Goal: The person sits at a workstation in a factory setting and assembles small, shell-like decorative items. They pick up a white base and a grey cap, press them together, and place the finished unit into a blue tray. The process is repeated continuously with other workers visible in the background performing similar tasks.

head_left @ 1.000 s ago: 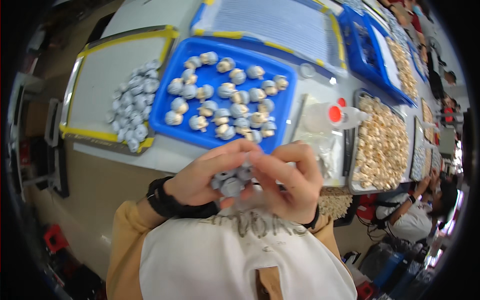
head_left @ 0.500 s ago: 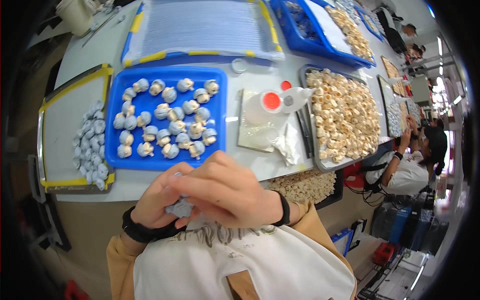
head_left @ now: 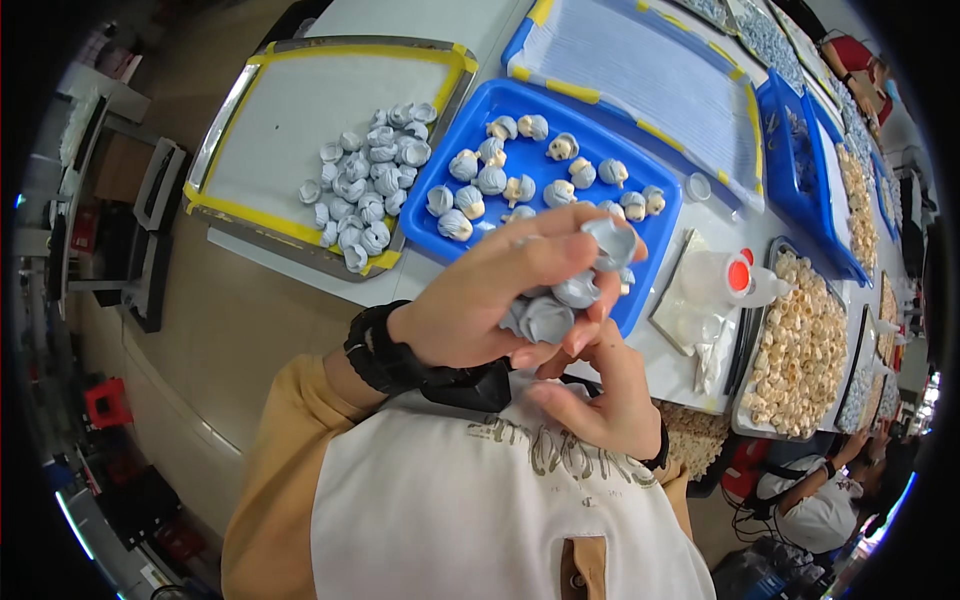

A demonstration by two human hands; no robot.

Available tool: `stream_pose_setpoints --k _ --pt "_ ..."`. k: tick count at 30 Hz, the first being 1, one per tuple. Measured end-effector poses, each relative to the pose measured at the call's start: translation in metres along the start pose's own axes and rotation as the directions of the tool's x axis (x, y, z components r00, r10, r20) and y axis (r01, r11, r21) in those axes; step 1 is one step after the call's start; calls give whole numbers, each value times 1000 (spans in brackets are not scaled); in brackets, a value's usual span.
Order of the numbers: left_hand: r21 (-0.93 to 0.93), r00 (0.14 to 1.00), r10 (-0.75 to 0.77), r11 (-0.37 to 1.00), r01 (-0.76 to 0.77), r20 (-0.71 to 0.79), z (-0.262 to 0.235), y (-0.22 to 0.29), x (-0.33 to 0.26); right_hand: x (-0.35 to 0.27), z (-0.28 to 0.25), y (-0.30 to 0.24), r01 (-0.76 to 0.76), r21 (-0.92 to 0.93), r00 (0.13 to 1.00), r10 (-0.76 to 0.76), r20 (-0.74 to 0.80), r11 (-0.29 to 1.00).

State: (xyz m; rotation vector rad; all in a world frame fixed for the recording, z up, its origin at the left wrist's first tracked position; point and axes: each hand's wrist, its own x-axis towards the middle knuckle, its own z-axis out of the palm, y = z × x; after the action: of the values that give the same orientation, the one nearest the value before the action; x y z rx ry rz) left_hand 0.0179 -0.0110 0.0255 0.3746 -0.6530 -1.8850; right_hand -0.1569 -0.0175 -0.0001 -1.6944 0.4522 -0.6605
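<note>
- Our left hand (head_left: 490, 295) is curled shut around a small bunch of grey shells (head_left: 560, 300), with one pinched at the fingertips (head_left: 612, 240).
- Our right hand (head_left: 595, 400) sits just below it at about five o'clock, fingers loosely bent, touching the bunch from underneath.
- The blue tray (head_left: 450, 160) of shells lies at twelve o'clock from our hands.
- A metal tray (head_left: 300, 90) with a grey pile sits at ten o'clock.
- A bottle with a red cap (head_left: 735, 278) stands at three o'clock.

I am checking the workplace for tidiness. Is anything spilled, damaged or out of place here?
Nothing stands out. The small grey pieces lie heaped on the yellow-edged tray, others in the blue tray. The left hand holds a few grey pieces, with the right hand below.
</note>
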Motion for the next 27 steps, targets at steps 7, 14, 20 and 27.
stream_pose_setpoints --k 7,14,20,27 --pt "-120 990 -134 984 129 -37 -13 -11 13 -3 -10 3 -83 -140 996 88 33 987" --pt "0 986 102 995 -102 -133 5 3 10 14 8 -5 -12 -287 968 83 235 958" --pt "466 812 524 803 -372 -256 9 8 24 12 13 4 10 -231 996 12 90 973" --pt "870 597 801 265 -416 41 -2 2 19 12 9 -2 -51 -244 985 88 146 968"
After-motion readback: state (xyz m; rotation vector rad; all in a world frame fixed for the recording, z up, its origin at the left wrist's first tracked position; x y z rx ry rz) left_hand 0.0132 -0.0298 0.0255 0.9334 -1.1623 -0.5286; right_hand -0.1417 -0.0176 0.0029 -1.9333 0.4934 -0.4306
